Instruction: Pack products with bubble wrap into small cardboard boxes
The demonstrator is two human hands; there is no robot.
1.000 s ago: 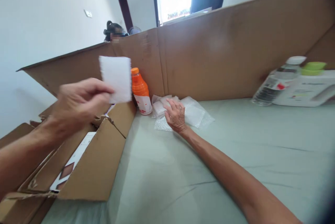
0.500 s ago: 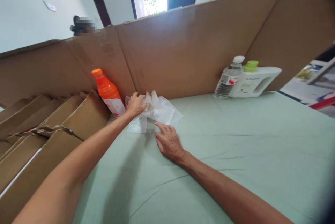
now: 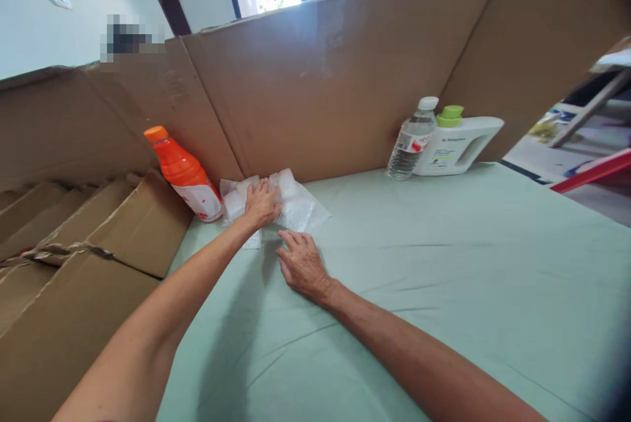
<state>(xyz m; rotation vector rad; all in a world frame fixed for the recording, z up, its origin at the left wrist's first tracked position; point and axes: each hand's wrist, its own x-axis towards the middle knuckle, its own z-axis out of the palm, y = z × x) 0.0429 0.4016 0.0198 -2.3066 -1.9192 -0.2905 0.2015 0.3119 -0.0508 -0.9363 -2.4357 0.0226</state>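
Note:
My left hand (image 3: 262, 202) lies over a crumpled heap of clear bubble wrap (image 3: 298, 204), its fingers spread and pointing away from me. The wrap rests on the pale green cloth against the cardboard wall. My right hand (image 3: 302, 265) is just nearer to me, low over the cloth, its fingers slightly bent and apart with nothing in them. Its fingertips are close to the wrap's front edge; I cannot tell if they touch. An orange bottle (image 3: 185, 169) with an orange cap and white label leans to the left of the wrap.
A cardboard wall (image 3: 315, 90) runs along the back. Folded cardboard pieces (image 3: 131, 225) crowd the left side. At the back right stand a clear water bottle (image 3: 413, 139) and a white jug (image 3: 461, 146) with a green cap. A red object (image 3: 591, 171) shows beyond the right edge.
My left hand has shifted right across the bubble wrap, away from the orange bottle, and flattened onto it. My right hand stays about where it was on the cloth. The view has turned slightly right.

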